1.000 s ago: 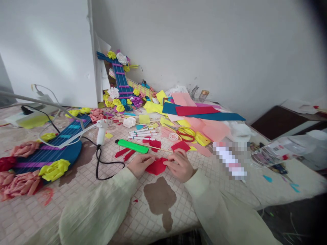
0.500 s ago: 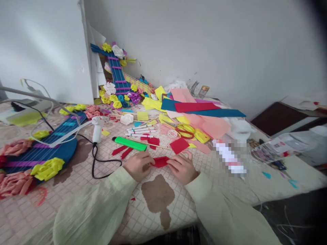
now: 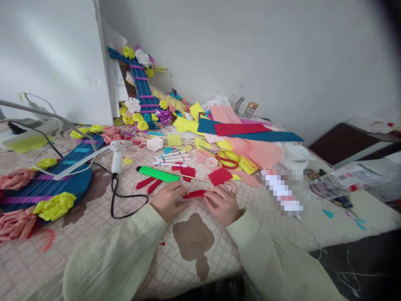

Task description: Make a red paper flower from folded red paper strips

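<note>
Between my two hands a narrow piece of red crepe paper [image 3: 196, 194] is stretched just above the table. My left hand [image 3: 169, 201] pinches its left end, and my right hand [image 3: 223, 205] grips the right end with thumb and fingers. Just beyond lies a red paper square [image 3: 220, 177], close to my right fingertips. A green utility knife [image 3: 159, 174] rests past my left hand, beside two red paper strips [image 3: 149, 184]. More red scraps [image 3: 188, 173] lie near a thin wooden stick.
A white hot glue gun [image 3: 118, 156] with a looped black cord stands left. Blue paper guitars [image 3: 70, 175] with paper flowers sit left and behind. Markers [image 3: 172, 159], yellow-handled scissors [image 3: 228, 159] and coloured paper sheets [image 3: 250, 131] spread across the back. A plastic bag [image 3: 347, 177] lies right.
The red paper between my hands has become narrower, looking folded or rolled along its length. Both hands stay in nearly the same place. The view has shifted slightly.
</note>
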`<action>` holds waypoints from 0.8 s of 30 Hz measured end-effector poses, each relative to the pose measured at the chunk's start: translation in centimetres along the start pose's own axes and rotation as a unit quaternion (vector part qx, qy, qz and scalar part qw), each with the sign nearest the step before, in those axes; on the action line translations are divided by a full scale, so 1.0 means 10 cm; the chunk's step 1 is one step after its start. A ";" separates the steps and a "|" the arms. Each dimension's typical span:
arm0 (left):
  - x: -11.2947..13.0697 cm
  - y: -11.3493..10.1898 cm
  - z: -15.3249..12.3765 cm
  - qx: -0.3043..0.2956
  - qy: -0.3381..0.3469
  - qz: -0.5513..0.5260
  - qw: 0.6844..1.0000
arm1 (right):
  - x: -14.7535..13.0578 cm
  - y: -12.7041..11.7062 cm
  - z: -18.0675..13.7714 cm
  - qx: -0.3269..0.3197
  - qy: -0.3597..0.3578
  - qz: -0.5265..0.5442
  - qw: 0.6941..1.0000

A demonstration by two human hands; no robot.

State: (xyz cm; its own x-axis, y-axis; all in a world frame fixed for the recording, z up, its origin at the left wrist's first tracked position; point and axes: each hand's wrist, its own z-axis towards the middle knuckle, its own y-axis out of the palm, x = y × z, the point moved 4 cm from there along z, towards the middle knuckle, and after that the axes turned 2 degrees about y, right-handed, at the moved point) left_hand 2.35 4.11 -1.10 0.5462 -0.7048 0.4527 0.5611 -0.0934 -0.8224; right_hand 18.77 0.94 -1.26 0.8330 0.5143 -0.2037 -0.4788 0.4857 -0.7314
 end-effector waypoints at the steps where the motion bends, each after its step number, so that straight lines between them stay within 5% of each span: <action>1: 0.01 -0.01 0.01 0.002 -0.003 0.003 1.000 | -0.01 0.00 0.00 0.002 0.002 0.000 1.000; 9: 0.01 0.05 -0.01 -0.024 0.047 0.032 0.998 | 0.00 0.03 -0.06 -0.054 -0.024 0.019 0.998; 24: -0.01 0.07 -0.03 -0.063 0.016 0.044 0.997 | 0.05 0.06 -0.09 -0.113 0.022 0.081 0.990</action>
State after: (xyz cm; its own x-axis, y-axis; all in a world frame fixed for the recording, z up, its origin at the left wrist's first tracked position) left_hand 2.52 3.90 -1.82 0.5688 -0.7356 0.3679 0.4287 -0.1165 -0.8959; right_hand 19.09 0.86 -2.40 0.7639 0.5390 -0.3548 -0.5371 0.2262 -0.8127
